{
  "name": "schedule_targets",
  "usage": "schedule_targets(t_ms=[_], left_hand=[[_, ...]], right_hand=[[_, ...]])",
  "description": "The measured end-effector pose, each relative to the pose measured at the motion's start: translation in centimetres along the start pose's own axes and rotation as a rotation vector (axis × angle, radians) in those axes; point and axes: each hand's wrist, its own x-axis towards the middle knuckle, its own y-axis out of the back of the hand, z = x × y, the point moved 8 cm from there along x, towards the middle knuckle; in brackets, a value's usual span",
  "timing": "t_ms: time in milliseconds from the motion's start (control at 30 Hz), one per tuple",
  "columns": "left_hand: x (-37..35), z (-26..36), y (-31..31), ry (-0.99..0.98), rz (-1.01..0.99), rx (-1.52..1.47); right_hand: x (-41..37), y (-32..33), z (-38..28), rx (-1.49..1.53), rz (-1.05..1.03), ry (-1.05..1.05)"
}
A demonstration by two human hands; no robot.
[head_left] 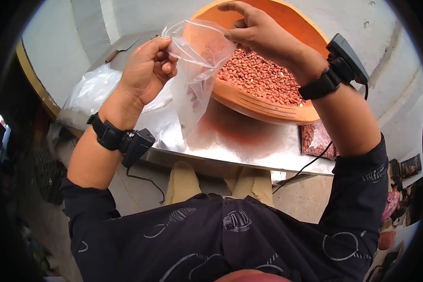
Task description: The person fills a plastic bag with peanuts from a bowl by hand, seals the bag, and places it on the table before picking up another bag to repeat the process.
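i read the left hand (pixel 148 70) as closed in a tight grip on one lip of the clear plastic bag (pixel 197 80), thumb pressed against curled fingers. the right hand (pixel 258 33) pinches the opposite lip between thumb and forefinger, its other fingers loose. the bag hangs in the air between them, in front of the near rim of the orange bowl (pixel 263 109), and its tail dangles toward the shiny counter (pixel 239 141). the bowl holds a heap of peanuts (pixel 263 75).

the step looks to me like parting the mouth of the bag. to do it well, i'd keep each grip right at the edge, slide the film layers apart between the finger pads, and draw the hands apart gently so the thin plastic does not stretch or tear. holding the mouth close to the bowl would let stray nuts fall back in.

a filled packet (pixel 317 138) lies right of the bowl, and spare bags (pixel 94 89) and a knife (pixel 122 49) lie to the left.
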Motion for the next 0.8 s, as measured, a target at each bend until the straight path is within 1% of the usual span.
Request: schedule_targets(t_ms=[33,100,133,233,333,433,533,567,667,700,800], left_hand=[[-0.6,0.4,0.8,0.007,0.07,0.039],[-1.9,1.1,2.2,0.023,0.203,0.123],[-2.3,1.6,2.2,0.012,0.197,0.144],[-3.2,2.5,1.9,-0.024,0.205,0.219],[-3.0,2.1,1.6,-0.031,0.162,0.391],[-3.0,2.6,0.6,-0.101,0.108,0.736],[-2.8,1.0,0.9,-0.009,0.116,0.696],[-2.7,0.5,1.1,0.068,0.094,0.612],[-3.1,-0.4,0.3,0.163,0.052,0.366],[-3.1,-0.9,0.1,0.168,0.04,0.332],[-3.1,-2.1,-0.1,0.192,0.029,0.242]], right_hand=[[0.8,-0.5,0.9,-0.02,-0.03,0.014],[1.3,-1.8,0.9,0.041,-0.077,-0.09],[1.6,-2.3,1.0,0.068,-0.099,-0.139],[2.1,-2.9,0.6,0.127,-0.098,-0.027],[1.0,-2.6,1.1,0.134,-0.053,-0.056],[0.9,-2.0,4.1,0.12,-0.044,-0.151],[0.0,-2.2,7.6,0.262,-0.219,-0.264],[-0.1,-2.6,9.2,0.322,-0.36,-0.279],[-1.5,-2.1,10.0,0.399,-0.385,-0.471],[-1.3,-1.4,11.1,0.322,-0.48,-0.485],[-1.0,0.1,17.0,-0.063,-0.517,-0.572]])
